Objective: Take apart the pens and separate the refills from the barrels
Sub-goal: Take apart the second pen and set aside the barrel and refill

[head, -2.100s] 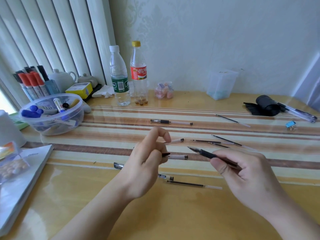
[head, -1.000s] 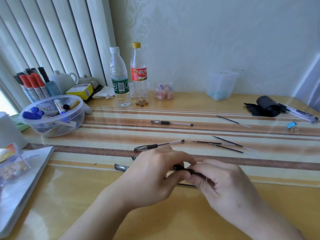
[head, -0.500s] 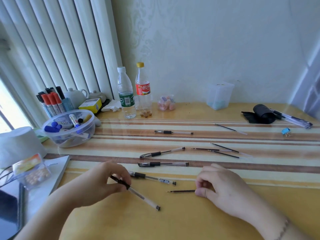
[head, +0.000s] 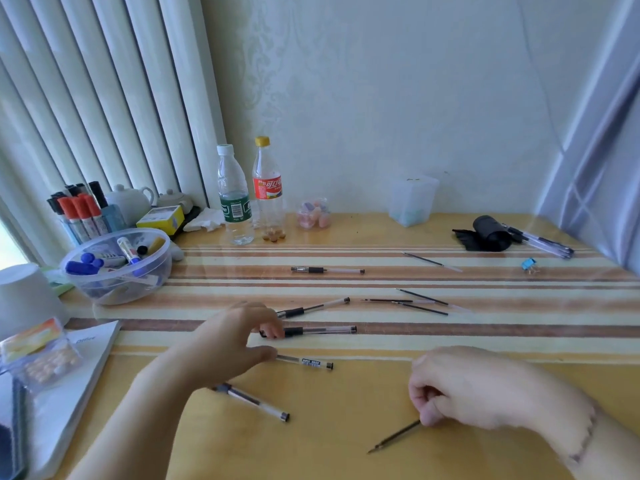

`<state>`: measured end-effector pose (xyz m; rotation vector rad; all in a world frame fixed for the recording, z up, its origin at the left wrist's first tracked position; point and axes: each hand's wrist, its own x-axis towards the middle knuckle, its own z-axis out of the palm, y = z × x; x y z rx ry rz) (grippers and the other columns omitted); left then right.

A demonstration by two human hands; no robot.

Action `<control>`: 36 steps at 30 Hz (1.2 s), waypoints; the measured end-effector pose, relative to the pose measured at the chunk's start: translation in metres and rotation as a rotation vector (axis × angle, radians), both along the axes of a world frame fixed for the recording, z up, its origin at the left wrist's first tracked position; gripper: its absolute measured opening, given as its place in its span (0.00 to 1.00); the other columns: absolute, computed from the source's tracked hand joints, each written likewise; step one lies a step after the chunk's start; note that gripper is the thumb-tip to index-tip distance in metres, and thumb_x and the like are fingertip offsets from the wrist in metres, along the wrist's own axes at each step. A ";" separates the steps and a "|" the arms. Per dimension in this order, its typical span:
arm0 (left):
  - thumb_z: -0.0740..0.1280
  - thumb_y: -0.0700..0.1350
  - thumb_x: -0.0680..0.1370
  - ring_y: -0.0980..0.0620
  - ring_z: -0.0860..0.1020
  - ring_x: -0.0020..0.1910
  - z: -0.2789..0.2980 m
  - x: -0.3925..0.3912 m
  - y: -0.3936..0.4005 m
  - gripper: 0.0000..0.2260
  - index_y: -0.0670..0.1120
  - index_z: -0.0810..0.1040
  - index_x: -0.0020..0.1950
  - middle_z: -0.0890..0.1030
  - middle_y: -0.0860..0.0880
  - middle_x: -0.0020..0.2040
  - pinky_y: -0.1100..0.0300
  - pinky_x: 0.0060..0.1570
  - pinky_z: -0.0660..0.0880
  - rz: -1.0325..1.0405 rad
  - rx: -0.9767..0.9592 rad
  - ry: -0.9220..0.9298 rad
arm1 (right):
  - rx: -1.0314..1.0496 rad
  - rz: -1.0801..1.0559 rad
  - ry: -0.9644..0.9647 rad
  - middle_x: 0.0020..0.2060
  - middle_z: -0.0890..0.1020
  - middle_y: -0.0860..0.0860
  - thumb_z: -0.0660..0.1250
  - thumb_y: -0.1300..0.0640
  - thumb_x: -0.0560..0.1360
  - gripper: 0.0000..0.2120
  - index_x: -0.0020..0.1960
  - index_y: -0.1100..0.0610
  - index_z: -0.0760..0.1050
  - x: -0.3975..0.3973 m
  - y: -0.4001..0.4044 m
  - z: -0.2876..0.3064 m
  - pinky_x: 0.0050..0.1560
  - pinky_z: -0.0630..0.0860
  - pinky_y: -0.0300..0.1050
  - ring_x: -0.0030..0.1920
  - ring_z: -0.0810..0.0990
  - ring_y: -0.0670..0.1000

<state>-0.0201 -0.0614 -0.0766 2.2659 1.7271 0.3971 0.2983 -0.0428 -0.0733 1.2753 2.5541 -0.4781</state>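
Refill, thin and dark (head: 394, 436), slants across the yellow wooden table (head: 329, 445) nearest the camera, its rear end pinched in the curled fingers of the right hand (head: 485, 389). Left hand (head: 235, 337) reaches forward palm down, fingers half open around the grip end of a clear black-grip pen (head: 318, 330). An emptied clear barrel (head: 252, 401) lies beside the left forearm. Farther back, three loose refills (head: 415, 303) lie on the striped cloth.
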 end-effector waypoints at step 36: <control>0.57 0.67 0.76 0.56 0.74 0.35 -0.031 0.067 0.023 0.16 0.59 0.71 0.54 0.79 0.58 0.42 0.57 0.36 0.75 -0.129 0.310 0.005 | 0.399 -0.104 0.525 0.40 0.78 0.31 0.58 0.49 0.80 0.09 0.49 0.44 0.78 -0.020 0.036 -0.038 0.39 0.69 0.29 0.42 0.74 0.30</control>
